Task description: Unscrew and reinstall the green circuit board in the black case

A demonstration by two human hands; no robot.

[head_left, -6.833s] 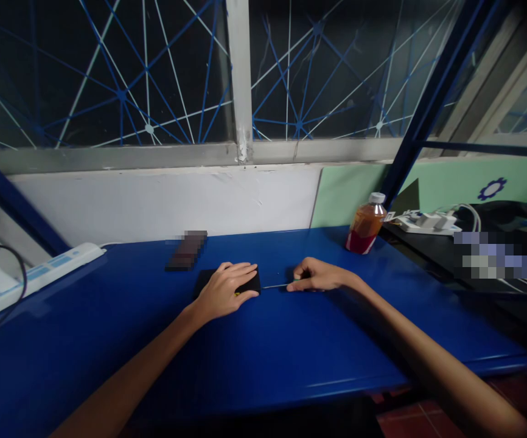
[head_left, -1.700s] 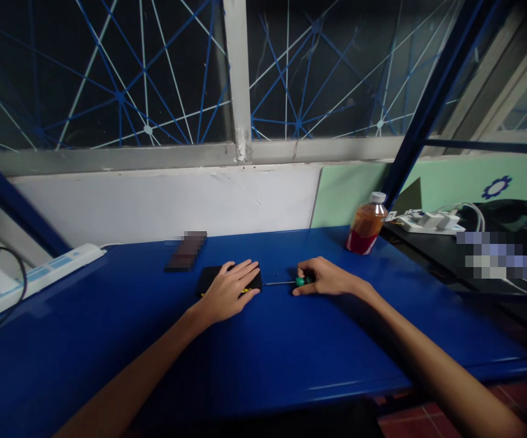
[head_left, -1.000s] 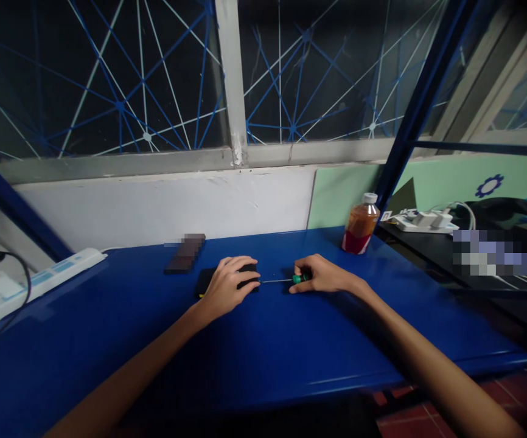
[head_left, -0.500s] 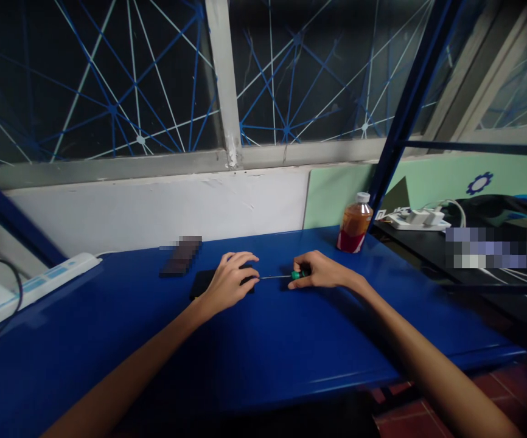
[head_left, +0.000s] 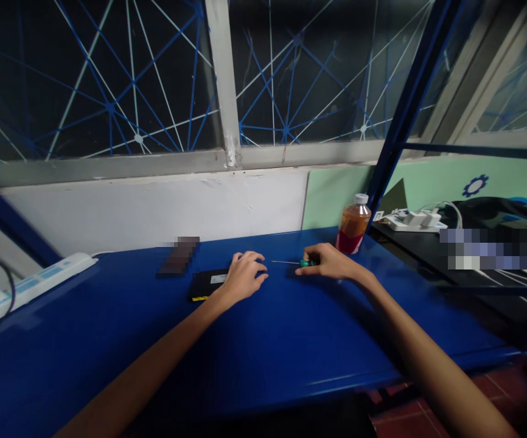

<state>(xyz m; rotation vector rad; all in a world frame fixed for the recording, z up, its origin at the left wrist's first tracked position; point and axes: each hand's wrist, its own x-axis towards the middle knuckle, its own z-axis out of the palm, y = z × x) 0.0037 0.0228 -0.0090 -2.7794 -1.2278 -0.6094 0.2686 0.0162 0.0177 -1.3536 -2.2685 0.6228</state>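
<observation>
My right hand (head_left: 328, 260) is closed around the green handle of a screwdriver (head_left: 306, 263). Its thin metal shaft points left, toward my left hand, and the tip touches nothing. Fingers apart and bent, my left hand (head_left: 245, 275) reaches over the right end of a flat black case (head_left: 202, 285) and hides part of it. A white label and a yellow strip show on the case, which lies on the blue table (head_left: 263, 347).
Behind my right hand stands a bottle of amber drink (head_left: 353, 226). A blurred dark slab (head_left: 179, 257) lies beyond the case. A white power strip (head_left: 39, 286) runs along the left side. On the black table at right are another power strip (head_left: 416, 220) and cables.
Both hands have moved right, and the screwdriver has come away from my left hand, slightly farther back. More of the black case, with its label and yellow strip, is uncovered.
</observation>
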